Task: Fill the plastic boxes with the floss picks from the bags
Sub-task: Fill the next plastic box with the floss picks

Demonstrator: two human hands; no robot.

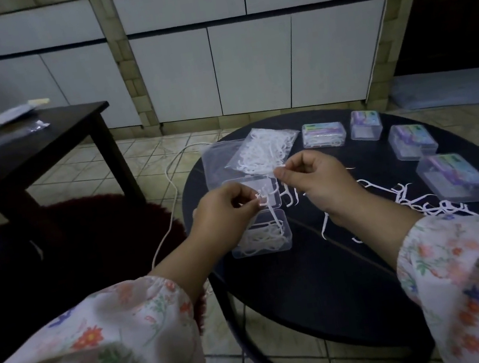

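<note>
Open box [259,234] part-filled with picks, lid up.
Left hand [225,215] pinches a pick [263,200]; right hand [315,180] pinches another (bag [264,149] behind); four shut boxes [412,141] line counter's [325,277] right edge.

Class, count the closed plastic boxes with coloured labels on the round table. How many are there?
4: far middle, far right, right edge, nearest on the right. The hands might hide more.

Open box [259,234] on worktop [325,277] near left, bag of picks [264,149] behind it; four closed boxes [412,145] along far right; loose picks [417,200] right of hands.
</note>
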